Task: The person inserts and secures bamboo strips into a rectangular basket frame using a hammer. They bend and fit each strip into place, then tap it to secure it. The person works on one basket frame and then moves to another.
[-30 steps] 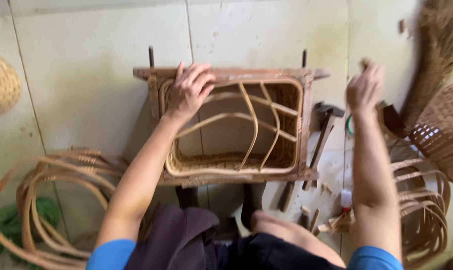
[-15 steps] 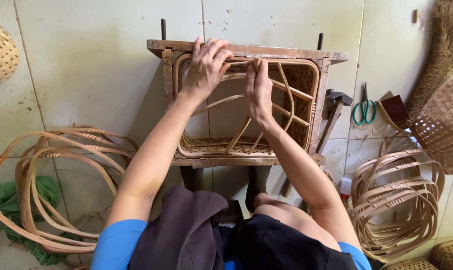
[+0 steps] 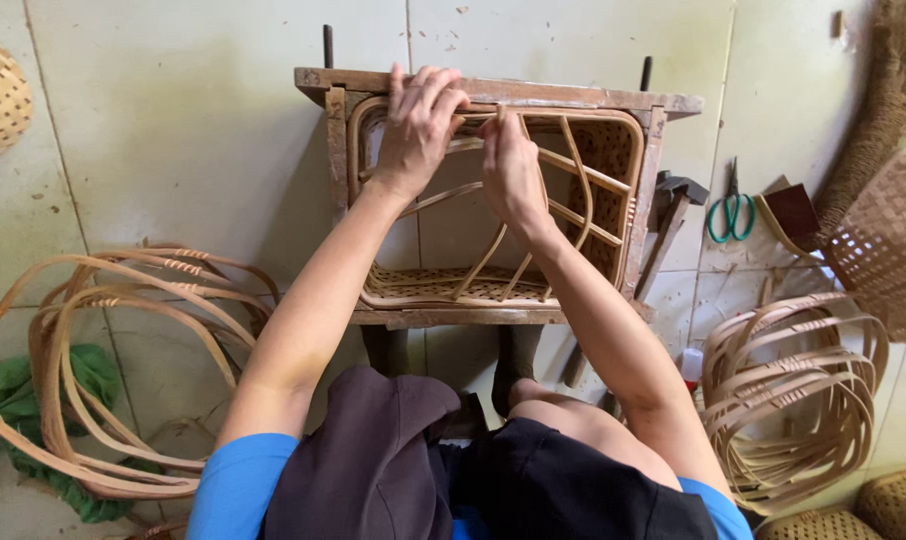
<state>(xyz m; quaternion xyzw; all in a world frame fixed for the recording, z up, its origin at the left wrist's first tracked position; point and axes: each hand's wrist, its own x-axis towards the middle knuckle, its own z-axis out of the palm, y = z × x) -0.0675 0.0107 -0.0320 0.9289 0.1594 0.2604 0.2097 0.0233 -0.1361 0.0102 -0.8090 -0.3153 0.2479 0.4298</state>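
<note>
A rattan basket frame (image 3: 593, 200) with bent ribs and a woven base sits inside a wooden jig frame (image 3: 573, 96) on a tiled floor. My left hand (image 3: 415, 130) rests over the frame's far rim, fingers curled on the top rattan strip. Just to its right, my right hand (image 3: 509, 165) pinches a rattan rib at the same rim. Both hands almost touch each other.
Bent rattan hoops (image 3: 103, 330) lie at the left over green cloth (image 3: 3, 385). More hoops (image 3: 793, 390) are stacked at the right. A hammer (image 3: 673, 215), green-handled scissors (image 3: 731, 212), a woven basket (image 3: 888, 245) and a broom (image 3: 888, 90) lie at the right.
My right hand came in from the far right to the basket rim beside my left hand. The view shifted slightly and the hands settled closer together on the rim.
</note>
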